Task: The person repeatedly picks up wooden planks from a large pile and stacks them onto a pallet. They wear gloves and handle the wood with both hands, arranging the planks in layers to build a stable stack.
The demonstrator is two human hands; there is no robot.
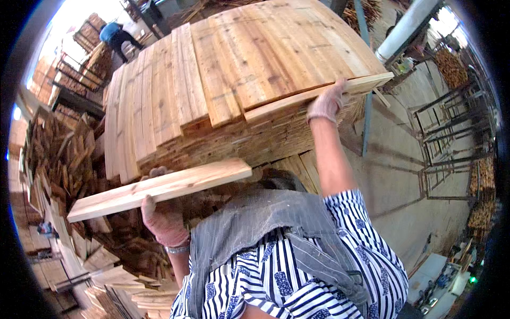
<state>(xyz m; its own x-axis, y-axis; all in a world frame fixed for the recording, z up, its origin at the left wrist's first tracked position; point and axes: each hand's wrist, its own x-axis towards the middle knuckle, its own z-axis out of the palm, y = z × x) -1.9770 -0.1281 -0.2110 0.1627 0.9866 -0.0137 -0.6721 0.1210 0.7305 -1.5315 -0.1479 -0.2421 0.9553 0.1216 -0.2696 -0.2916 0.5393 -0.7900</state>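
My left hand (164,222), in a pinkish glove, grips a short pale wooden board (159,187). Its thumb presses the near face, and dark fingertips show at the far edge. The board is held apart from the stack, in front of its left part. My right arm reaches forward, and my gloved right hand (326,103) is closed on a narrow wooden plank (366,84) at the near right edge of the big lumber stack (255,53). Part of that grip is hidden behind the hand. Boards lie side by side on the stack's top, their near ends uneven.
Scrap wood (64,154) is heaped at the left, with more loose boards (122,287) at the lower left. A person in blue (114,34) bends over at the far left. Metal frames (446,143) stand at the right, and a thick pale pipe (409,29) rises behind the stack.
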